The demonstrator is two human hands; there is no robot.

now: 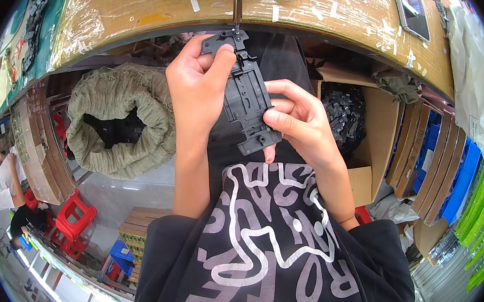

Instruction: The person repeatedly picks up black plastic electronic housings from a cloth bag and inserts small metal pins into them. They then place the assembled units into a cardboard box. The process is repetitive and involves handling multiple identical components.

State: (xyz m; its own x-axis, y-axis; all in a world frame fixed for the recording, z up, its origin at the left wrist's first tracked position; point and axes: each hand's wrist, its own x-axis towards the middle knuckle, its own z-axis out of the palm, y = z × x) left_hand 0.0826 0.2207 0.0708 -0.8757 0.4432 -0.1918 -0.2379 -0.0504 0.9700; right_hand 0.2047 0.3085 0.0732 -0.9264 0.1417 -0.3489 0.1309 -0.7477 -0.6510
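Observation:
A long black moulded plastic part [244,96] is held tilted above my lap. My left hand [197,86] grips its upper end, thumb pressed on its face. Around the lower right edge closes my right hand [296,114], its thumb on the face and some fingers behind the part. The part's top end meets the tip of a vertical metal driver bit [237,13] that comes down at the bench edge. Whether a screw sits under the tip is too small to tell.
Ahead runs the wooden workbench [143,13], with a phone-like dark slab [411,4] at its right. An olive fabric sack [121,156] stands left below. To the right, a cardboard box [381,133] holds many small black parts. Red stools [75,214] stand at far left, near other people.

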